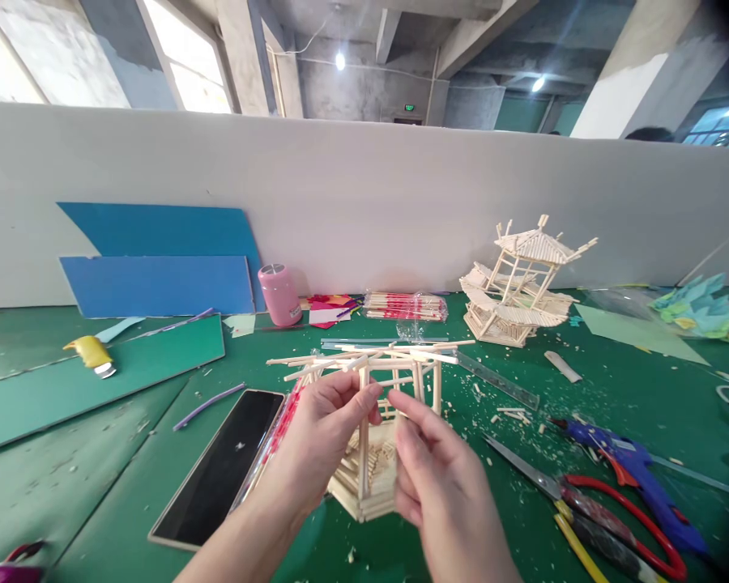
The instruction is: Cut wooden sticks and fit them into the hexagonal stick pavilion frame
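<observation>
A small pavilion frame built of pale wooden sticks [363, 470] stands in front of me, with upright posts, a low stepped base and loose-ended sticks crossing at its top. The thumb and fingers of my left hand [325, 429] pinch a front post near its upper end. Just to the right, my right hand [441, 478] is closed at the frame's front right side, index fingertip close to my left thumb. Whatever lies between the right fingers is hidden from me.
At right lie scissors [522, 468], a blue glue gun [641, 465] and red-handled pliers [625, 518]. A phone [219, 470] lies at left. Behind stand a pink canister [279, 295] and a second stick pavilion [522, 283]. A yellow utility knife [91, 354] rests on a green board [158, 360].
</observation>
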{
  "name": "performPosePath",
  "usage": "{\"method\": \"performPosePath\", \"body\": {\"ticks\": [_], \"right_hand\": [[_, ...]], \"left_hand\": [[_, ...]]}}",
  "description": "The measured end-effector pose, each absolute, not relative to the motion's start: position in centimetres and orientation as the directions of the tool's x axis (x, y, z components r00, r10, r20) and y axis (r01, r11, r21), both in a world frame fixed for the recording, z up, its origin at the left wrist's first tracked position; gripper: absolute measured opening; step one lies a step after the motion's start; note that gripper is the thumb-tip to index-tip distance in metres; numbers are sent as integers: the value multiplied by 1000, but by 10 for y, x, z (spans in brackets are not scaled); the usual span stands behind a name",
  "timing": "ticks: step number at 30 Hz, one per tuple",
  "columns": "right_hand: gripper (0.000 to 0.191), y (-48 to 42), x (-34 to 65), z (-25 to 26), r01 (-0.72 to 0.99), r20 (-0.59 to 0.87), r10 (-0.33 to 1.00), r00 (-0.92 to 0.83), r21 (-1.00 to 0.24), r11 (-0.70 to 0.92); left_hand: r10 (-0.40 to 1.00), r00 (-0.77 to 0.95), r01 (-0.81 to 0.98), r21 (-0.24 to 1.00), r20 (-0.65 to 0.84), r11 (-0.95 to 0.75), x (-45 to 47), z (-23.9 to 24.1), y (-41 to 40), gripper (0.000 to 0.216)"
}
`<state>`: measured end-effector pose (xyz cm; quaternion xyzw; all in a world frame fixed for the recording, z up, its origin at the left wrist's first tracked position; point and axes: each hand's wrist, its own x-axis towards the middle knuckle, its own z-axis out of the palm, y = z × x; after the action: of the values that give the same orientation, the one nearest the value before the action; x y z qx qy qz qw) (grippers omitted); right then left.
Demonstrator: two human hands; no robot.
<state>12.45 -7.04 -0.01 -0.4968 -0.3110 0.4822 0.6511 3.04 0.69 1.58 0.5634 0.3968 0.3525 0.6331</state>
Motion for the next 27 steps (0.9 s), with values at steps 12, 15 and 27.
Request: {"method": "performPosePath", "body": {"ticks": [12,15,27], "right_hand": [[26,-46,176,-5,947,780,614,-120,-96,307],[24,-43,176,0,937,758,635,-151,-94,335],[25,-40,180,5,923,735,651,-191,-90,373]], "left_hand": [[895,442,44,998,-67,53,30,20,3,29],[882,464,26,997,-75,71,30,20,4,28],[878,466,-15,992,-106,128,31,18,3,14]]}}
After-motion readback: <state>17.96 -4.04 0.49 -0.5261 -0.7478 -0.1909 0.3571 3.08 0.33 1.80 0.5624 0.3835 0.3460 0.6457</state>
